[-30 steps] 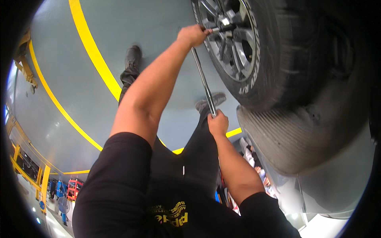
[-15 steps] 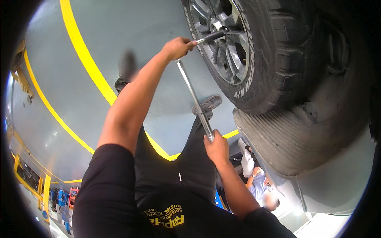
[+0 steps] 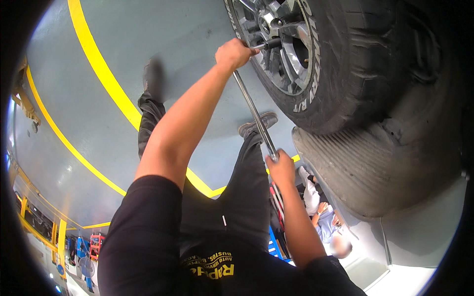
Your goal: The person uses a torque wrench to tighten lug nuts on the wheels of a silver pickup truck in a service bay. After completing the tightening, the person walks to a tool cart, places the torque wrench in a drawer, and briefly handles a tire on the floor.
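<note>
Your left hand [image 3: 232, 54] is closed around the upper end of a long metal wrench [image 3: 254, 109], and your right hand [image 3: 282, 168] grips its lower end. Beyond your left hand, a black socket [image 3: 272, 43] points into the spoked wheel [image 3: 296, 64]; whether it sits on a nut is hard to tell. The tire [image 3: 340, 64] rings the wheel, a ribbed grey panel [image 3: 340, 170] lies just beside it, and a yellow line [image 3: 97, 59] crosses the grey floor [image 3: 192, 34].
</note>
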Tool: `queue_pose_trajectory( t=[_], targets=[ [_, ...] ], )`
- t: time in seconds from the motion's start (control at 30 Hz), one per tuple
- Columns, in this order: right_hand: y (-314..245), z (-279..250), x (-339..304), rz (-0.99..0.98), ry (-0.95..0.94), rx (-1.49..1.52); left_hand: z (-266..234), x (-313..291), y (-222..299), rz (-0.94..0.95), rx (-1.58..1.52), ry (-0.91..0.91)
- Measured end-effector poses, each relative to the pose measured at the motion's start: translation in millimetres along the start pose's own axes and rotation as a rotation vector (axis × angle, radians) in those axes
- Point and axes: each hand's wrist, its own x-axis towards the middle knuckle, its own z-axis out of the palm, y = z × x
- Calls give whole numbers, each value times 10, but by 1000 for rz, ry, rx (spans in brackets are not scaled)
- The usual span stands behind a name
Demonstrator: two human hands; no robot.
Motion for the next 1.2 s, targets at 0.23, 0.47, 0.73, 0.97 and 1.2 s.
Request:
queue_pose_trajectory(
  t=[0.23,0.47,0.73,0.97,1.2],
  targets=[
    [186,696,372,0,126,-30,-27,228,-19,10,115,-227],
    [305,946,539,-24,200,-54,-33,20,75,43,197,-180],
    [130,355,-21,-102,29,-4,-87,176,-273,145,90,-261],
    [-159,166,-110,-49,-63,-118,220,165,-726,68,6,-205],
    [-399,-45,-33,-47,7,-113,336,314,-408,110,-10,45]
  ],
)
